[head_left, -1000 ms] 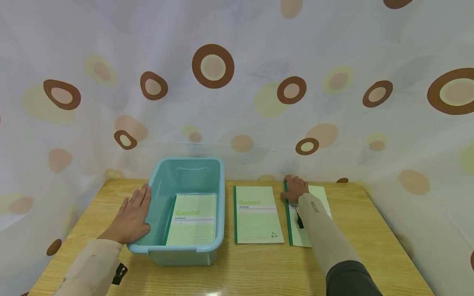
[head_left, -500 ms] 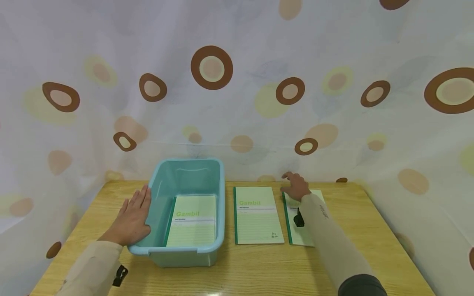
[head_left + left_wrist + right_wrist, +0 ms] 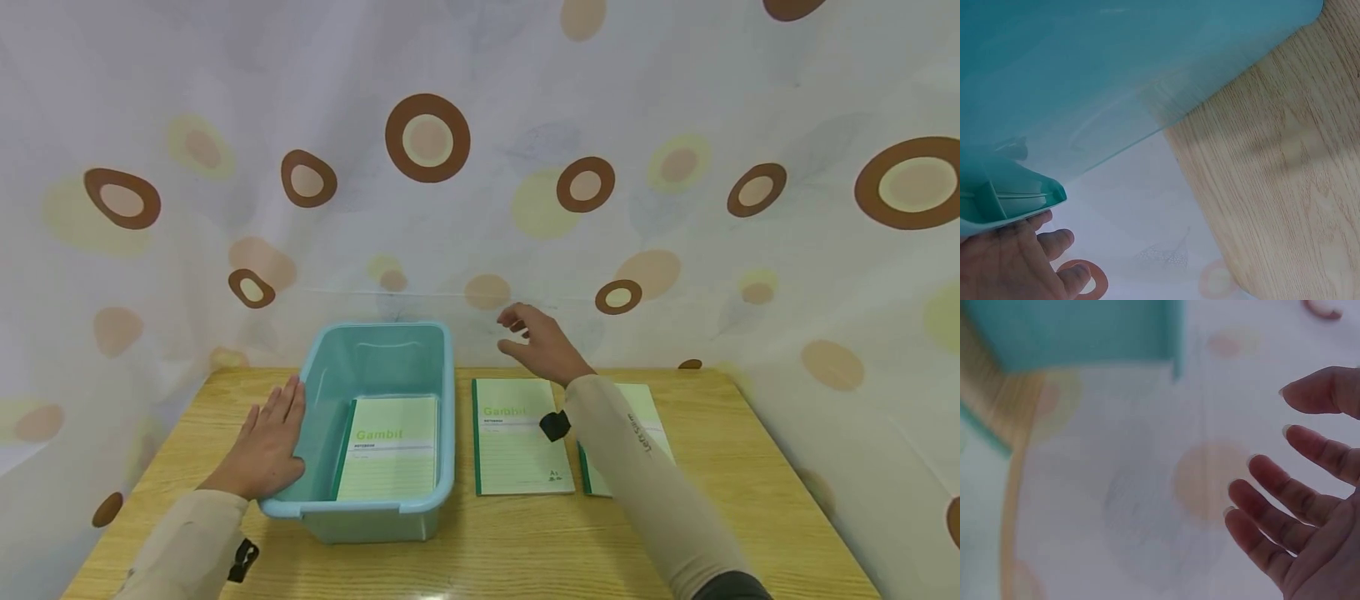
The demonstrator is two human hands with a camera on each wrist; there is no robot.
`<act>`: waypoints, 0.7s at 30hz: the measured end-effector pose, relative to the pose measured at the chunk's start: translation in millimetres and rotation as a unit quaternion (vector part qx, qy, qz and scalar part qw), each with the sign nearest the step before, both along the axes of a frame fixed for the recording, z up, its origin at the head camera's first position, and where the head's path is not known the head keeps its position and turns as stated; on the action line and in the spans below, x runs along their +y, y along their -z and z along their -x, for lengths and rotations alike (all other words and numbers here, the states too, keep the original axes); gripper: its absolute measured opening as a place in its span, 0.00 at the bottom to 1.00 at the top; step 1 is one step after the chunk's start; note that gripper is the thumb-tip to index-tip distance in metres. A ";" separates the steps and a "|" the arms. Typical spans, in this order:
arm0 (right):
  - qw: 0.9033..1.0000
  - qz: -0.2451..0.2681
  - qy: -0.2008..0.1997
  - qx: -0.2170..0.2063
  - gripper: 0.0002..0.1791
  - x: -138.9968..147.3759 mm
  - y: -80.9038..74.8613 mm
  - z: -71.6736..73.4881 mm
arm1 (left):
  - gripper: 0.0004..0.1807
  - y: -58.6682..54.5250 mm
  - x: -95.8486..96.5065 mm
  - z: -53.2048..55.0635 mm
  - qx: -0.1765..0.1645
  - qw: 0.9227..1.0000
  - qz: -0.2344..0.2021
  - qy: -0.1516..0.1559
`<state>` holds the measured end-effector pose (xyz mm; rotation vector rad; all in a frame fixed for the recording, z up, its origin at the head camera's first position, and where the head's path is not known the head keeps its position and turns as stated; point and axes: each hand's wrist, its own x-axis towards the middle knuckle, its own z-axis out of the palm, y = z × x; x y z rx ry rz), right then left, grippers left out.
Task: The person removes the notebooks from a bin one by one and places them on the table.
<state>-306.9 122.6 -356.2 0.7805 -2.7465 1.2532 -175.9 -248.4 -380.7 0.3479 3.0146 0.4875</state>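
Note:
My left hand rests with straight fingers on the left rim of a light-blue plastic bin; the left wrist view has its fingers under the bin's rim. Inside the bin lies a pale green Gambit notebook with a dark green spine. My right hand is raised above the far end of a second notebook on the table. Its fingers are spread and relaxed, holding nothing, as the right wrist view confirms. A third notebook lies further right, partly covered by the right forearm.
The wooden table carries the bin at its left and the two notebooks side by side to the bin's right. Behind the table hangs a white curtain patterned with brown and beige ovals.
My right hand has lifted off the rightmost notebook and moved left and up, over the far end of the middle notebook. My left hand has stayed at the bin's rim.

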 end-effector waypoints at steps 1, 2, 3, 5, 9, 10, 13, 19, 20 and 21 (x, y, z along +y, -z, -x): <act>1.000 0.002 -0.011 0.006 0.18 -10.4 -7.0 -3.4 | 0.48 0.3 -0.1 -0.1 0.001 1.000 0.001 0.000; 1.000 0.002 -0.024 0.012 0.18 -20.5 -13.3 -6.4 | 0.48 0.5 -0.3 -0.3 0.003 1.000 0.000 0.001; 0.999 0.002 -0.036 0.018 0.18 -30.8 -18.8 -8.9 | 0.48 0.6 -0.6 -0.5 0.003 1.000 0.000 0.001; 0.998 -0.001 -0.062 0.020 0.19 -50.8 -29.0 -13.8 | 0.48 0.9 -1.4 -0.5 0.003 1.000 -0.001 0.002; 0.995 -0.019 -0.098 0.006 0.20 -89.2 -40.4 -18.2 | 0.48 1.1 -2.7 -0.5 0.002 1.000 -0.005 0.003; 0.994 -0.025 -0.103 -0.004 0.20 -98.6 -41.6 -18.6 | 0.48 1.1 -2.9 -0.1 0.002 1.000 -0.005 0.004; 0.992 -0.048 -0.107 -0.034 0.20 -125.3 -39.6 -17.9 | 0.48 1.1 -2.6 -0.4 0.004 1.000 -0.007 0.005; 0.987 -0.082 -0.088 -0.107 0.20 -165.7 -23.5 -19.4 | 0.49 -0.6 -1.0 -2.0 0.005 1.000 -0.011 0.004; 0.986 -0.086 -0.083 -0.117 0.21 -170.9 -20.7 -20.1 | 0.49 -0.8 -0.8 -2.0 0.005 1.000 -0.010 0.003; 0.985 -0.091 -0.077 -0.126 0.21 -175.6 -17.3 -20.3 | 0.49 -1.0 -0.5 -2.2 0.004 1.000 -0.010 0.002</act>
